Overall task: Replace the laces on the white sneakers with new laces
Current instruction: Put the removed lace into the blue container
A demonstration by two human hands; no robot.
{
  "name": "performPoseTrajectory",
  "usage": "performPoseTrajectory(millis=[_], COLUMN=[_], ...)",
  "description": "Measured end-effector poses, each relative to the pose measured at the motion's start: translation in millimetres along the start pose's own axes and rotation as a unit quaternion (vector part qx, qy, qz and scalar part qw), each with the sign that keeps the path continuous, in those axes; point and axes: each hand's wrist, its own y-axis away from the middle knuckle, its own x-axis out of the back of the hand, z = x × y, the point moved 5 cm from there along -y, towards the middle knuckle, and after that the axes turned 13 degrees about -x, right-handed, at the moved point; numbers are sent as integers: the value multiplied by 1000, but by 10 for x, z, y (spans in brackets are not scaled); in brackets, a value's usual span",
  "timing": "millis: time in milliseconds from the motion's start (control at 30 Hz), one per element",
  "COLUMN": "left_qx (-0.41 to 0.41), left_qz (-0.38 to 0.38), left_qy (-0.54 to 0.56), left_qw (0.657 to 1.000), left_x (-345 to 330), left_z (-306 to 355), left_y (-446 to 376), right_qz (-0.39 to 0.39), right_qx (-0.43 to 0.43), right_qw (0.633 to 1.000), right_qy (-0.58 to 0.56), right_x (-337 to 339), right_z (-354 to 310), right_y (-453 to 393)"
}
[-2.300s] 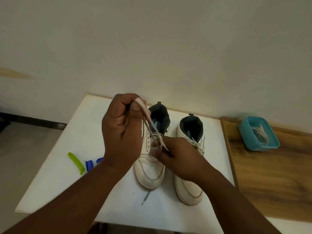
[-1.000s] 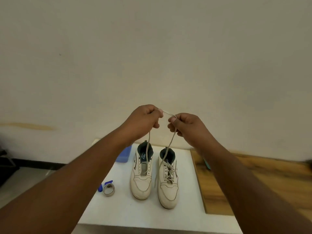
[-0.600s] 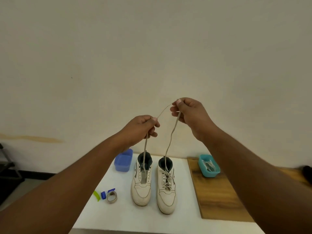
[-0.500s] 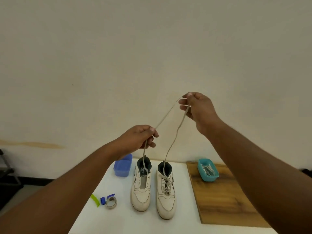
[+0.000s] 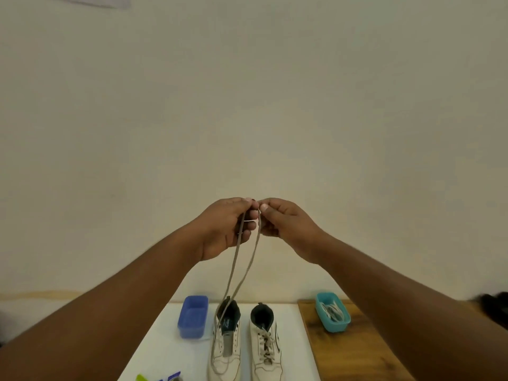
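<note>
I am holding the old lace [image 5: 242,270] up high, both hands pinching its two ends together: left hand [image 5: 225,229], right hand [image 5: 286,226]. It is hanging down over the left sneaker [image 5: 225,350] at 6 o'clock. I am thinking: gather it slowly, keeping both ends even.

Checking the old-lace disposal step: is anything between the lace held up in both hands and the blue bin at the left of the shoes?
Nothing visible blocks it. Left hand and right hand pinch the lace, its loop hanging over the unlaced sneaker. The blue bin sits open beside that shoe.
</note>
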Motion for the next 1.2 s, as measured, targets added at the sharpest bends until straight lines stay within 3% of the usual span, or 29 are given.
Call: performPoseTrajectory(millis=[233, 433, 600, 767, 900, 1200], left_qx=[25, 24, 3, 2, 25, -24], left_qz=[-47, -121, -92, -104, -195, -280], left_qy=[92, 106, 119, 138, 118, 91], left_qw=[994, 987, 989, 985, 973, 955], left_x=[-103, -192, -253, -305, -469, -666], left_z=[143, 412, 633, 737, 687, 925], left_y=[185, 373, 400, 487, 694, 843], right_qz=[-38, 52, -121, 4, 96, 110], right_qx=[-1, -12, -16, 46, 76, 13], right_qw=[998, 993, 986, 997, 991, 990], right_qy=[-42, -105, -113, -66, -49, -89], right_x=[14, 147, -85, 112, 289, 402], right_z=[-253, -462, -592, -658, -796, -694], right_y=[110, 168, 381, 385, 388, 355])
